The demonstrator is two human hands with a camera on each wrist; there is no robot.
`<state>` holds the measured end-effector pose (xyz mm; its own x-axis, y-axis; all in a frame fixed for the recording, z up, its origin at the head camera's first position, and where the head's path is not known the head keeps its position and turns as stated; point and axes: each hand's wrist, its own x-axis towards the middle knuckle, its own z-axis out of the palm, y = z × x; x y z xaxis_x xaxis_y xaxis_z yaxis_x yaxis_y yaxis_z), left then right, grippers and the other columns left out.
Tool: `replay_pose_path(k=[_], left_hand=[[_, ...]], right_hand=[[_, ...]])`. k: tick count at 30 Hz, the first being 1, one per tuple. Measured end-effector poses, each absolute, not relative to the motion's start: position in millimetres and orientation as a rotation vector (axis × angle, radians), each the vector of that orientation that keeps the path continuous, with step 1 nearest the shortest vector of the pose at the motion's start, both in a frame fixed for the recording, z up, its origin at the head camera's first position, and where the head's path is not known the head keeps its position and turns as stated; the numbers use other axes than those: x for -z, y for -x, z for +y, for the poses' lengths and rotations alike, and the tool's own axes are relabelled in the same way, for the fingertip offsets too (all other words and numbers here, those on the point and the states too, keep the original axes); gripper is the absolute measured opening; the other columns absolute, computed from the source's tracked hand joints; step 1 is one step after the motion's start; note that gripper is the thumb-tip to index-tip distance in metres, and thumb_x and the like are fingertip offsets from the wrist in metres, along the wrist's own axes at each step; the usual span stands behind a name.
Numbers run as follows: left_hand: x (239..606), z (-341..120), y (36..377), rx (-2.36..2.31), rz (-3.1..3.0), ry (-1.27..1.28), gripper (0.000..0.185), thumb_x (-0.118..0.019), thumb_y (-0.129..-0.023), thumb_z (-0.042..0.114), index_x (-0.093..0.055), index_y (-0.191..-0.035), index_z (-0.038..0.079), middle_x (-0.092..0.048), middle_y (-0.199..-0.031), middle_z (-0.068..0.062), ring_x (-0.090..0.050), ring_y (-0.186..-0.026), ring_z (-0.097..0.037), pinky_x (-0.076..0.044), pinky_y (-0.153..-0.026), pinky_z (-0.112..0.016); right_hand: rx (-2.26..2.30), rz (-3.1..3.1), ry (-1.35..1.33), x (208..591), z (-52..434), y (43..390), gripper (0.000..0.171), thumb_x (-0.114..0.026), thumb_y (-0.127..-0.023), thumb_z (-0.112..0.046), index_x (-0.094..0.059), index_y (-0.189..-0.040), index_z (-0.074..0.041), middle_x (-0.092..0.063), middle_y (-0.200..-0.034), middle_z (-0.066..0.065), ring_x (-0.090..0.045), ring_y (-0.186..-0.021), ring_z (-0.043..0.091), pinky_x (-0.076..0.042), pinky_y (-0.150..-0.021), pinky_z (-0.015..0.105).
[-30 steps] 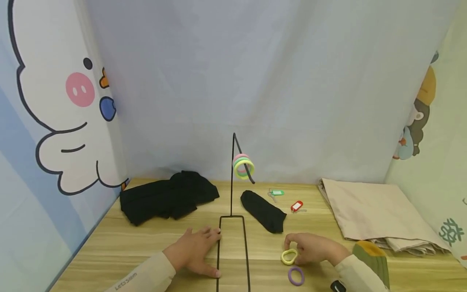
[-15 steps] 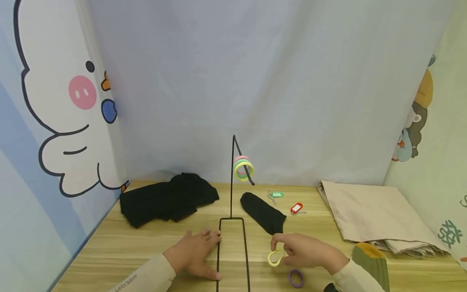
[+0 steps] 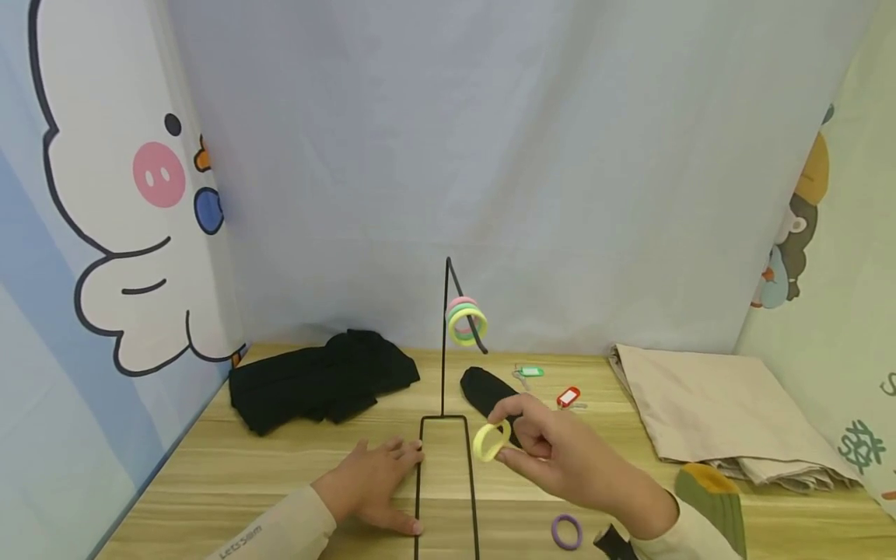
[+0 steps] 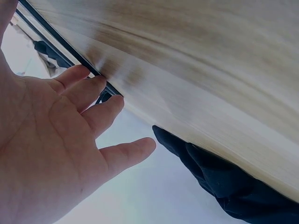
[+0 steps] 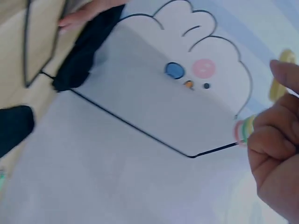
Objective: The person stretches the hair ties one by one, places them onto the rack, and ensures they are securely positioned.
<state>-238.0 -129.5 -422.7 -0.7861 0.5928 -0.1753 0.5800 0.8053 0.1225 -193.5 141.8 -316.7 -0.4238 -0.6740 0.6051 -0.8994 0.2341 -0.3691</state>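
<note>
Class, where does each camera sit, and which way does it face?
Head: worn there, faces forward and down at the table; left hand, right hand, sleeves show.
Left wrist: worn there, faces along the table toward black cloth; left hand shows.
Right wrist: worn there, faces hung rings and printed curtain; both hands show partly.
Head and right wrist share the rings.

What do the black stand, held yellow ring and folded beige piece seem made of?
Black stand: probably metal, matte; thin rods with sharp bends.
Held yellow ring: matte, perhaps fabric or rubber; no gloss, texture too faint.
Folded beige piece: likely matte fabric; soft creases, layered edges.
</note>
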Motion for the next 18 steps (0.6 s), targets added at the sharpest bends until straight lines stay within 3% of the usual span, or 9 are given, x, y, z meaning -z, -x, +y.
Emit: replay_pose_path(k=[8, 18], left_hand=[[423, -130, 238, -0.092, 2.785, -0.915, 0.098, -0.057, -0.069, 0.076, -0.035, -0.141, 0.013, -0.034, -0.149, -0.005, -0.031, -0.137, -0.031, -0.030, -0.097, -0.066], [425, -130, 239, -0.096, 2.796, -0.928, 0.098, -0.056, -0.069, 0.076, -0.035, -0.142, 0.013, -0.034, -0.149, -0.004, -0.031, -0.137, -0.030, -0.030, -0.097, -0.066]], right_hand=[[-1.013, -1.660, -1.426, 291, 119, 195, 0.030, -0.060, -0.090, -0.017, -0.049, -0.101, 0.008, -0.022, -0.052, -0.004, -0.021, -0.047, 0.002, -0.028, -0.049, 0.011], [-0.972, -1.761, -1.073, 276, 102, 206, 0.043, -0.060, -0.088, -0.036, -0.051, -0.106, 0.002, -0.026, -0.051, -0.004, -0.020, -0.047, 0.002, -0.020, -0.044, 0.014]])
